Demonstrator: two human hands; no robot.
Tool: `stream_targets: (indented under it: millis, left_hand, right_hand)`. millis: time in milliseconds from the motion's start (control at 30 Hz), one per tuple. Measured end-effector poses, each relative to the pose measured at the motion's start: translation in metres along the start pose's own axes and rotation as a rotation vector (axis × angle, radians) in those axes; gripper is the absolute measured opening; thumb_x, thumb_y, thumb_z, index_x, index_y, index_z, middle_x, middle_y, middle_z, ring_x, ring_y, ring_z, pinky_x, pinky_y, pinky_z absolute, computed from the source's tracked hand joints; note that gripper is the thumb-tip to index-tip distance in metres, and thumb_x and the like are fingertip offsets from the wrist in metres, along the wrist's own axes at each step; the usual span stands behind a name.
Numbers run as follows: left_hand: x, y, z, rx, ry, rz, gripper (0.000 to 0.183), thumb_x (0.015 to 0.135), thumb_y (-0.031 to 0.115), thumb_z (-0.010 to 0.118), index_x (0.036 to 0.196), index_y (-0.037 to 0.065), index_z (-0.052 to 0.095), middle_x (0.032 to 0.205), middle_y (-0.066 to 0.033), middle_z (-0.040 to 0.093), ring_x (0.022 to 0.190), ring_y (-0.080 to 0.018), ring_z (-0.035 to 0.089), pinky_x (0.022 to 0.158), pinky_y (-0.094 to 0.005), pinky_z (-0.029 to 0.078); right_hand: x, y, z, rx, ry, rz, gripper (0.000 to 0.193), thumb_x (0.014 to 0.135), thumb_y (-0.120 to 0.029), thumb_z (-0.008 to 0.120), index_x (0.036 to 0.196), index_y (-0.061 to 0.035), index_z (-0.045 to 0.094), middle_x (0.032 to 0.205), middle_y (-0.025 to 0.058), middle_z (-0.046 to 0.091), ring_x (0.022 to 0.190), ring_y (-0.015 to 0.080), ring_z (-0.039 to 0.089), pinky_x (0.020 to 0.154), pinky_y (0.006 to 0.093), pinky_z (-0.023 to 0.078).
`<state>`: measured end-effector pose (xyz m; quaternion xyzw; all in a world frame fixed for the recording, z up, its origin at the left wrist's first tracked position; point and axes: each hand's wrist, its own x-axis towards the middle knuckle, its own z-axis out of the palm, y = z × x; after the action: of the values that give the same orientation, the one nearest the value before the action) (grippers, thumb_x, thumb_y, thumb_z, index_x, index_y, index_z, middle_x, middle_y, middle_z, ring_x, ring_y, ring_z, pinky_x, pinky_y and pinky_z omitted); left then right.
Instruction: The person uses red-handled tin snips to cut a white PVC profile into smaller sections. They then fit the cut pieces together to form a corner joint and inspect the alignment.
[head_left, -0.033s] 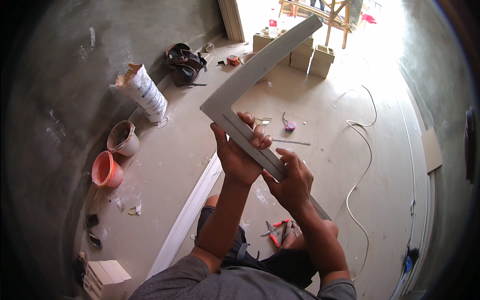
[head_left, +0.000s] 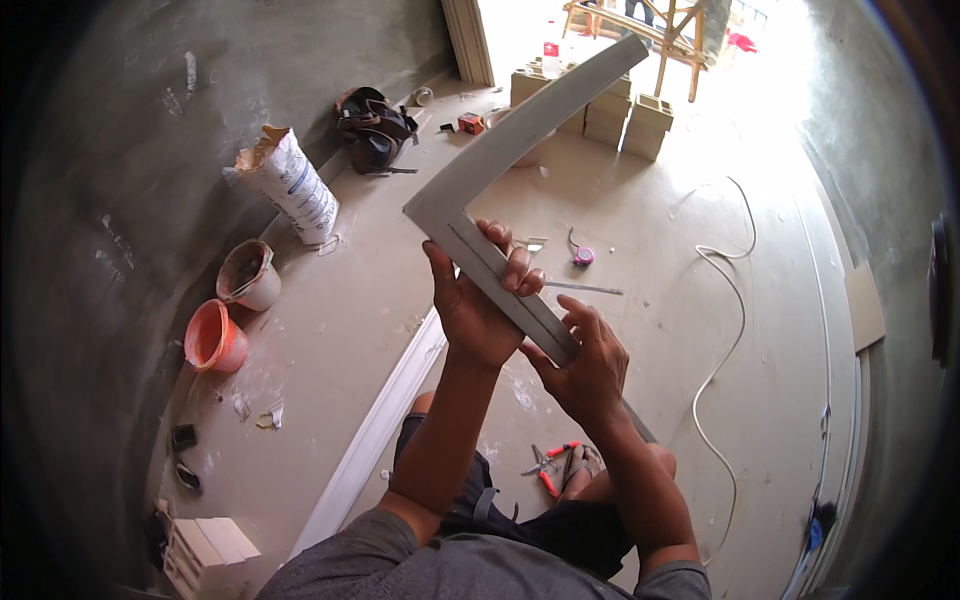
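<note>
At twelve o'clock from the dark shorts [head_left: 585, 535], I saw an angled grey piece [head_left: 480, 168]: left hand [head_left: 483, 320], fingers curled round it; right hand [head_left: 592, 372], thumb and fingers pinching its five-o'clock arm. Steadying seemed the step; turning would need both.

L-piece [head_left: 440, 208]: plain grey, thin dark line along the lower leg. Pliers [head_left: 543, 461]: red-orange grips, grey metal blades. Tape [head_left: 583, 257]: pink. Cable [head_left: 742, 320]: white. Trim [head_left: 375, 420]: white. Sack [head_left: 297, 190]: white, blue print, brown torn mouth. Front bucket [head_left: 233, 352]: orange-red. Rear bucket [head_left: 262, 287]: off-white, reddish-brown stains inside. Shirt [head_left: 470, 570]: dark grey. Shorts [head_left: 575, 530]: black. Wall [head_left: 100, 250]: mottled grey. Floor [head_left: 620, 370]: beige-grey, white smudges.
</note>
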<state>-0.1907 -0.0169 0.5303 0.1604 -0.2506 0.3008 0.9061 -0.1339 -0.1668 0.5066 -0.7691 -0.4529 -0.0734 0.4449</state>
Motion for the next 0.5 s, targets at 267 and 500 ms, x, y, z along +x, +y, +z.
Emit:
stream_targets:
  millis: [267,500]
  left_hand:
    - [0.031,0.037,-0.003,0.172,-0.037,-0.167,0.060,0.101,0.064,0.043,0.126,0.010,0.053,0.112,-0.0004,0.057,0.073,-0.0160,0.050,0.070,-0.0330,0.038]
    - [0.019,0.030,0.023,0.424,0.105,-0.300,0.064,0.099,0.065,0.045,0.122,0.006,0.053,0.108,-0.0058,0.054,0.066,-0.0161,0.051,0.066,-0.0336,0.041]
  right_hand:
    - [0.001,0.003,-0.004,-0.024,-0.088,-0.105,0.080,0.071,-0.041,0.089,0.135,-0.0076,0.054,0.119,0.0137,0.061,0.105,0.0308,0.063,0.088,0.0420,0.046]
    - [0.009,0.009,-0.017,0.133,0.242,-0.271,0.034,0.074,-0.014,0.084,0.104,-0.0062,0.069,0.096,0.0110,0.068,0.086,0.0276,0.066,0.077,0.0392,0.050]
